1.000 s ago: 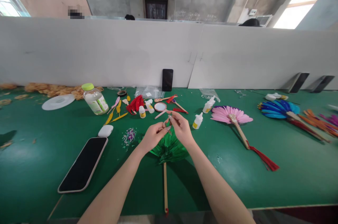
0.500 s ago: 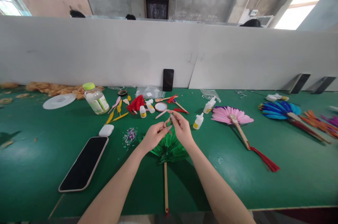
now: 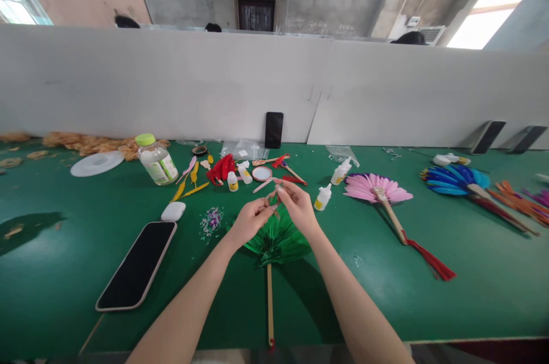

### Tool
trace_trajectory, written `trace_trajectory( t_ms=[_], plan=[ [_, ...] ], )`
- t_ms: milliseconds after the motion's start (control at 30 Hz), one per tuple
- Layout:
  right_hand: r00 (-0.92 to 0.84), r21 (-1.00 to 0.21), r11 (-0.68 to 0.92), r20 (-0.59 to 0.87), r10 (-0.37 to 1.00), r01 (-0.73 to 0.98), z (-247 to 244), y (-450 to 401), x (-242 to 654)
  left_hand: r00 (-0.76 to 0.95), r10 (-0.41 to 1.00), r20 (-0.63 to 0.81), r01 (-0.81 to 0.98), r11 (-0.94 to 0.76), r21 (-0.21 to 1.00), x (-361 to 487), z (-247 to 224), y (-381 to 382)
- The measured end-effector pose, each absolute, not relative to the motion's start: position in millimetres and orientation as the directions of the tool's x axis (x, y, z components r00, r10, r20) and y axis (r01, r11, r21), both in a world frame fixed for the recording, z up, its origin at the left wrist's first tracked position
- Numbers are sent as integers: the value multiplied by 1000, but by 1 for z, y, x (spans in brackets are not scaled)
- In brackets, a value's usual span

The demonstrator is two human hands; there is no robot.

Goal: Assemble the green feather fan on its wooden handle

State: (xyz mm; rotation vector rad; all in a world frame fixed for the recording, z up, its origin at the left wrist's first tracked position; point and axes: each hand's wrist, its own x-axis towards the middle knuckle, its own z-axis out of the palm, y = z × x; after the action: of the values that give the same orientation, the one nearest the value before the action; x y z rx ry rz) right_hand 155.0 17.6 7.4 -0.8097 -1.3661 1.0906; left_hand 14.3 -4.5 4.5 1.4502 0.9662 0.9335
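Observation:
A green feather fan point(image 3: 285, 244) lies on the table in front of me, its wooden handle point(image 3: 270, 301) pointing toward me. Above its far part my left hand point(image 3: 253, 220) and my right hand point(image 3: 295, 204) meet, fingers pinched together. Between them is a small green feather point(image 3: 273, 200), mostly covered by my fingers. Just beyond my fingers lies a pale pink feather point(image 3: 262, 185). Two white glue bottles point(image 3: 322, 198) stand to the right of my right hand. A scatter of purple and white bits point(image 3: 211, 220) is left of my left hand.
A phone point(image 3: 138, 266) and a white earphone case point(image 3: 173, 212) lie at left, with a jar point(image 3: 156, 161) behind them. Red feathers point(image 3: 223, 169) and a small dish point(image 3: 261, 174) are beyond my hands. A pink fan point(image 3: 377, 188) and a blue fan point(image 3: 454, 179) lie at right.
My right fingertips have shifted slightly over the green feather. Both hands otherwise stay together above the fan. A shadow at the far left of the table has grown.

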Motion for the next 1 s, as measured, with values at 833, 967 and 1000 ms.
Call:
trace_trajectory(
  t_ms=[833,967,1000],
  plan=[
    [-84,-929,362,367,926,-74,8,19,157,400,916,31,48,-55,997,19,4,-8],
    [-101,-947,286,302,948,-144,7,20,157,375,927,13,38,-30,999,18,2,-5],
    [-112,-953,268,285,952,-143,7,21,157,364,931,13,42,-30,999,18,2,-5]
  ],
)
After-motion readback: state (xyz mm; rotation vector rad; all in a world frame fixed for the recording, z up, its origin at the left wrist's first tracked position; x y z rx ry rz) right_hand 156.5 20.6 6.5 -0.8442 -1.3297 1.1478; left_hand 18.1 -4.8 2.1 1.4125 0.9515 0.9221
